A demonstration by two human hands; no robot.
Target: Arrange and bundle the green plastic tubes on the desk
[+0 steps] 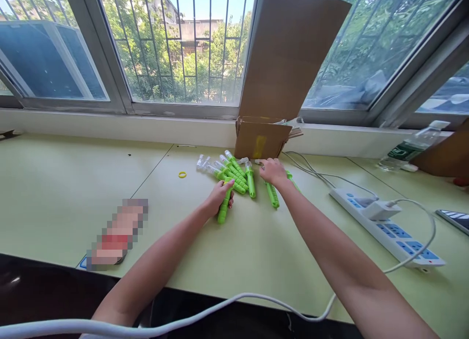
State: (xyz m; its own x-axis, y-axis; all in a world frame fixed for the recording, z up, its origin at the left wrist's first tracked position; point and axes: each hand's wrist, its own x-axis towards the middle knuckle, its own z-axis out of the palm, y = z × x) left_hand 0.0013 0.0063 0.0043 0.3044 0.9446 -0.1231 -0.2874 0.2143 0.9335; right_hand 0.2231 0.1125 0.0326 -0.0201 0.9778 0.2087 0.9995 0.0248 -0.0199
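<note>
A pile of green stick-shaped toys with clear tips point(234, 175) lies on the pale green table point(73, 192) in front of a small open cardboard box point(261, 139). My left hand point(219, 196) is closed around one green stick point(223, 209), which points toward me. My right hand point(273, 171) rests on the right side of the pile with its fingers curled, over another green stick point(272, 194); whether it grips that one is not visible.
A small yellow ring point(182, 174) lies left of the pile. A white and blue power strip point(388, 229) with a plugged adapter and white cables runs along the right. A plastic bottle point(412, 146) lies near the window sill. A blurred item point(117, 234) sits at front left.
</note>
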